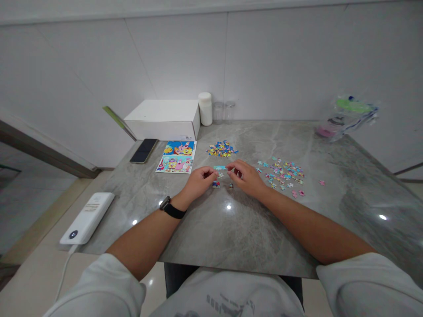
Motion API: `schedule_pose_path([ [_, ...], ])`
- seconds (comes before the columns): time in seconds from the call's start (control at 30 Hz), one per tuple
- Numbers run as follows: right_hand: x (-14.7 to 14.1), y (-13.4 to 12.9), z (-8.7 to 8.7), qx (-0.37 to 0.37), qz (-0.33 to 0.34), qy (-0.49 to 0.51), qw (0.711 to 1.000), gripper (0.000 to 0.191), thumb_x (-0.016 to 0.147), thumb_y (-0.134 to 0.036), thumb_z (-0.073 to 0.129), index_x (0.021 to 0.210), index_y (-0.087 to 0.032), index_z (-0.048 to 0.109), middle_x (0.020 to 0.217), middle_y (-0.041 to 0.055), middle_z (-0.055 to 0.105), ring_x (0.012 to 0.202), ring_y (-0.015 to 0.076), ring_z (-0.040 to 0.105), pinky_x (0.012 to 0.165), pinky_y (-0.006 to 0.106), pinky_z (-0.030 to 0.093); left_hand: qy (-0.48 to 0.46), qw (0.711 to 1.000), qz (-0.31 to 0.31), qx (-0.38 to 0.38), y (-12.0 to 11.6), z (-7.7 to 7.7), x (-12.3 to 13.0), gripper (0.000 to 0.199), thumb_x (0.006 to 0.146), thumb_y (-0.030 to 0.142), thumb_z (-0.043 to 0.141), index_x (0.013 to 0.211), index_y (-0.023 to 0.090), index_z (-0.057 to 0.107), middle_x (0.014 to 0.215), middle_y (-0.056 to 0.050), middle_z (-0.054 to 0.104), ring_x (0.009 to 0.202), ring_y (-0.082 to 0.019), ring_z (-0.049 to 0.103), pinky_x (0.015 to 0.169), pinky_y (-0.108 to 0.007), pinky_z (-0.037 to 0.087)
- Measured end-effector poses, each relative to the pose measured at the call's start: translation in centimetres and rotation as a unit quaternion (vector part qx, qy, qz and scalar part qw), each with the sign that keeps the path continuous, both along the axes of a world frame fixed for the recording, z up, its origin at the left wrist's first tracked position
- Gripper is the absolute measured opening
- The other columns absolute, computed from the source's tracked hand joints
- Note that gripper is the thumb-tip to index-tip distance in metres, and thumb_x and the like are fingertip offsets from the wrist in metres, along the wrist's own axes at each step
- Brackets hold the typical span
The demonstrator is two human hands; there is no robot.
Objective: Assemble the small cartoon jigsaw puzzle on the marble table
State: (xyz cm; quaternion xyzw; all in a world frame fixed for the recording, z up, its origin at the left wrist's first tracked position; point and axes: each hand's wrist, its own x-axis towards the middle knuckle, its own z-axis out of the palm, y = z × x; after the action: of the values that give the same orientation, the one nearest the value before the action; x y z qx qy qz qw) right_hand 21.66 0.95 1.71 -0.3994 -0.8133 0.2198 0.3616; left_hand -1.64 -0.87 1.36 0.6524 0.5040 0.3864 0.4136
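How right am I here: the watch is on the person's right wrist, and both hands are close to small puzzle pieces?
Not quite: the head view shows the watch on the left wrist. The left hand and right hand are indeed close to small puzzle pieces.

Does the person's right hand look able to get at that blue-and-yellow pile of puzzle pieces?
Probably yes. The right hand is close by, on the near side of the pile, and nothing seems to stand between them.
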Motion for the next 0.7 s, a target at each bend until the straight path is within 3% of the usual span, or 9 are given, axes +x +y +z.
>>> schedule_pose_path([
  [0.1, 0.1, -0.3, -0.2, 0.061, 0.049, -0.027, 0.997, 0.023, 0.099, -0.034, 0.064, 0.119, -0.023, 0.070, 0.114, 0.0110, 0.071, 0.092, 0.0230, 0.064, 0.089, 0.039, 0.053, 0.002, 1.000, -0.001, 0.003, 0.0, 0.1, 0.1, 0.033, 0.089, 0.049, 0.066, 0.080, 0.017, 0.071, 0.068, 0.001, 0.060, 0.063, -0.013, 0.050, 0.060, -0.025, 0.039],
  [0.27, -0.2, -0.6, -0.8, 0.125, 0.082, -0.048, 0.988, 0.018, 0.100, -0.031, 0.065, 0.115, -0.025, 0.069, 0.119, 0.0120, 0.072, 0.114, 0.0275, 0.065, 0.103, 0.045, 0.052, 0.005, 1.000, -0.009, -0.003, -0.1, 0.3, 0.2, 0.034, 0.089, 0.050, 0.067, 0.080, 0.017, 0.070, 0.068, 0.002, 0.060, 0.063, -0.013, 0.050, 0.060, -0.025, 0.040],
  [0.53, -0.5, -0.4, -1.3, 0.145, 0.081, -0.055, 0.985, 0.013, 0.099, -0.024, 0.062, 0.110, -0.024, 0.070, 0.110, 0.0106, 0.074, 0.108, 0.0264, 0.066, 0.100, 0.043, 0.052, 0.016, 1.000, -0.025, 0.008, 0.0, -0.2, 0.1, 0.035, 0.092, 0.050, 0.064, 0.082, 0.017, 0.070, 0.070, 0.001, 0.062, 0.065, -0.013, 0.053, 0.061, -0.025, 0.041],
  [0.7, -0.2, -0.3, -1.3, 0.129, 0.067, -0.055, 0.988, 0.013, 0.099, -0.027, 0.063, 0.110, -0.024, 0.069, 0.109, 0.0106, 0.074, 0.103, 0.0256, 0.067, 0.096, 0.041, 0.052, 0.028, 0.999, 0.026, 0.034, 0.3, 0.0, -0.2, 0.033, 0.096, 0.049, 0.059, 0.087, 0.018, 0.070, 0.073, 0.001, 0.063, 0.070, -0.015, 0.055, 0.065, -0.026, 0.043],
])
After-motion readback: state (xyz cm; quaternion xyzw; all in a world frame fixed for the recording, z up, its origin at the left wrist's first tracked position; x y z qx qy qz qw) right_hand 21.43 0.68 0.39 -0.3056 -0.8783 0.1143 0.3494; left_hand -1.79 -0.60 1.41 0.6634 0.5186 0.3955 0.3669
